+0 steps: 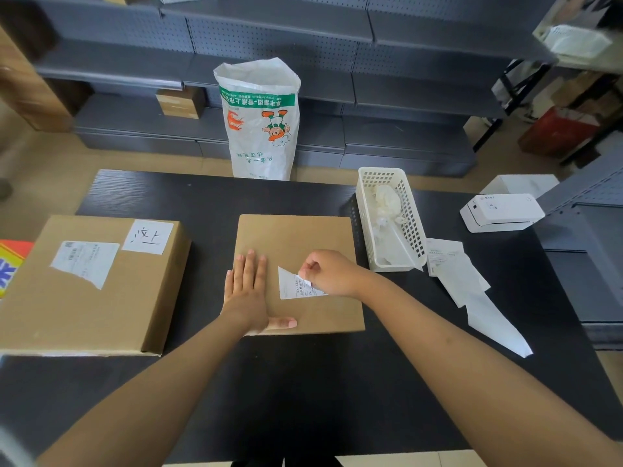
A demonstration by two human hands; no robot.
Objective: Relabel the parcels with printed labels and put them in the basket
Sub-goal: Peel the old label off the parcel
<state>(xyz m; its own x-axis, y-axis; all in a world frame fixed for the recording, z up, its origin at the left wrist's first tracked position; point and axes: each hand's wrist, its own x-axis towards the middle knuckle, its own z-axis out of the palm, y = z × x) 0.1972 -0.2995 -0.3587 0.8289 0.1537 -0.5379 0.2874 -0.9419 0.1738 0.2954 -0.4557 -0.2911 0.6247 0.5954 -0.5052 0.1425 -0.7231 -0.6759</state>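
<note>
Two bare forearms reach over the dark table. Flat and open, the left hand presses down the middle parcel; the right hand pinches a corner of the label on its top — peeling or sticking, I cannot tell. Next, I judge, comes smoothing or stripping it, before the basket — just beside the parcel.
</note>
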